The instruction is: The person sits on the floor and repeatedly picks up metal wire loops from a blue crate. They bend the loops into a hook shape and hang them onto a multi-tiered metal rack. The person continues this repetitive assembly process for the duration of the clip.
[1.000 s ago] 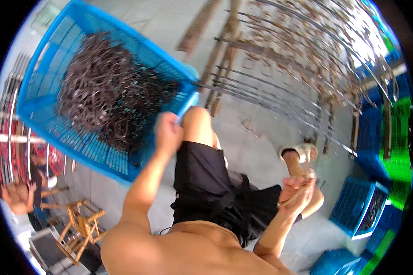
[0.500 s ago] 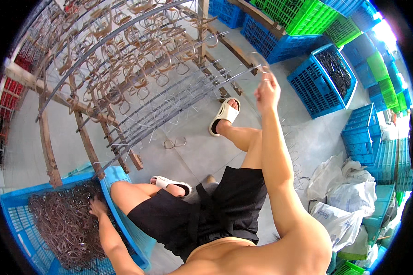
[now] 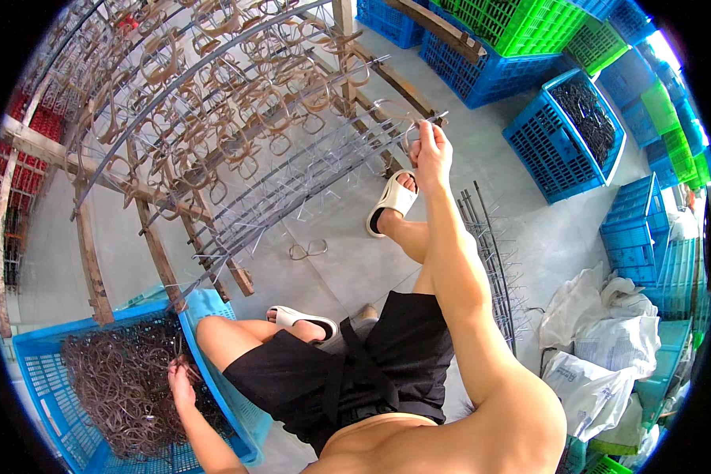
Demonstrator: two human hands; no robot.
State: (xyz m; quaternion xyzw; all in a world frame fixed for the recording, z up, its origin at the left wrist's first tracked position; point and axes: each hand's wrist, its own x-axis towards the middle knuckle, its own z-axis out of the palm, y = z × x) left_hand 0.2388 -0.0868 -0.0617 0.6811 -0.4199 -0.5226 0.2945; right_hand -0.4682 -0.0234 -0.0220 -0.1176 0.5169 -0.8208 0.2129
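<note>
Your left hand (image 3: 180,385) digs into the blue crate (image 3: 31,371) of brown rings (image 3: 118,387) at lower left; your right hand (image 3: 432,150) pinches a rack rod (image 3: 347,146) at upper centre.

The left hand (image 3: 180,381)'s fingertips are buried among brown frames (image 3: 118,387).

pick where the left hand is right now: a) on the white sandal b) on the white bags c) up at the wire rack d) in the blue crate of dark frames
d: the left hand is down among the dark frames inside the blue crate, while the right hand reaches up to the wire rack.
</note>
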